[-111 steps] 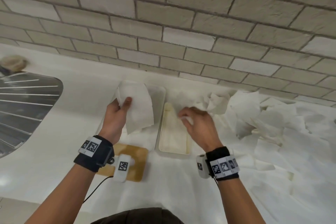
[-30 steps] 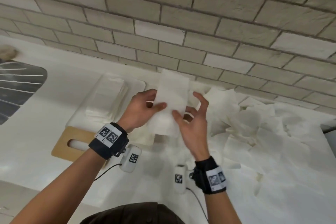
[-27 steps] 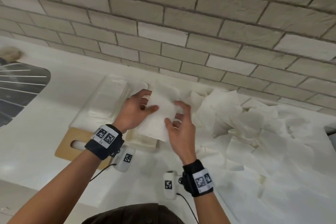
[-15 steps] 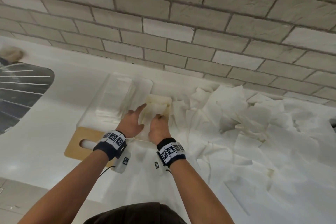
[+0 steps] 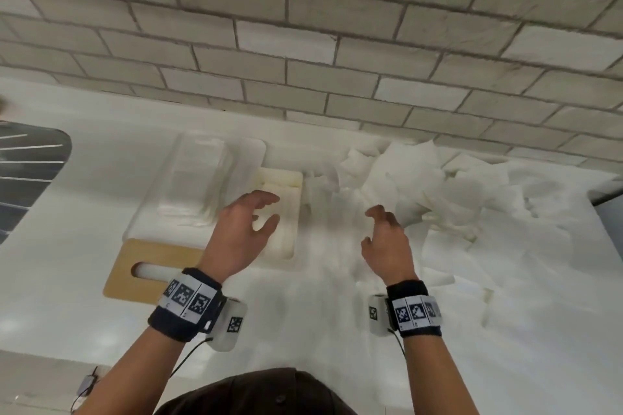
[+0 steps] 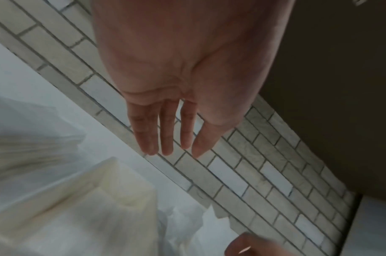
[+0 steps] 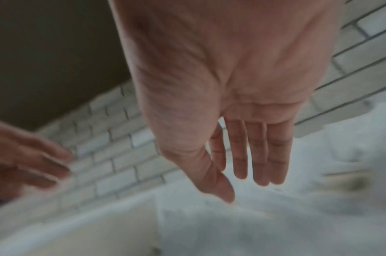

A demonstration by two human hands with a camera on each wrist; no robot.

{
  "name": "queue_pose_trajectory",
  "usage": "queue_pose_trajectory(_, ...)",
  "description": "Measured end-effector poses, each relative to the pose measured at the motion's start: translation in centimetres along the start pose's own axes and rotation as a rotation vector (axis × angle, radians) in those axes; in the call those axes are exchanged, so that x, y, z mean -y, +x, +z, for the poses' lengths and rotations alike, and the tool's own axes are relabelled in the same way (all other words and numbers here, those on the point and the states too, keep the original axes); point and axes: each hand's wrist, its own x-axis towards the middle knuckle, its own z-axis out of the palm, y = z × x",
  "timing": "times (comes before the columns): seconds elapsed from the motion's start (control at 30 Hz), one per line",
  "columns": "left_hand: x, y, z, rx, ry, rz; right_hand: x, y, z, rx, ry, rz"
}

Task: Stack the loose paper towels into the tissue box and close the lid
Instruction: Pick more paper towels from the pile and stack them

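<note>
The cream tissue box (image 5: 282,177) lies without its lid on the white counter, with flat paper towels (image 5: 286,236) inside. My left hand (image 5: 269,209) hovers over the box, fingers relaxed and holding nothing. My right hand (image 5: 371,226) hangs empty to the right of the box, at the near edge of the pile of loose paper towels (image 5: 421,185). The wooden lid (image 5: 151,266) with its slot lies flat to the left of the box, near my left wrist. In the wrist views the left hand (image 6: 170,138) and the right hand (image 7: 249,169) show straight, empty fingers.
A clear plastic cover (image 5: 195,185) sits on a white tray left of the box. A dark ribbed sink (image 5: 30,172) is at the far left. The brick wall (image 5: 303,44) runs close behind. Loose towels spread over the counter's right side (image 5: 505,229).
Both hands laid a towel into the box and pressed it down. They have since lifted off empty, and the right hand has moved right toward the pile.
</note>
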Motion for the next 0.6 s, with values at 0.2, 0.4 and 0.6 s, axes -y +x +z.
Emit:
queue_pose_trajectory(0.2, -2.9, -1.6, 3.4, 0.089, -0.106, 0.061, -7.1, 1.4, 2.3, 0.041, -0.154, 0.053)
queue_pose_trajectory(0.4, -5.1, -0.9, 7.0, 0.125, -0.164, 0.048, -8.9, 2.8, -1.5, -0.216, 0.339, 0.093)
queue_pose_trajectory(0.6, -8.8, 0.7, 10.5, 0.165, -0.306, -0.101, -4.8, 0.9, -8.5, 0.06, 1.139, 0.031)
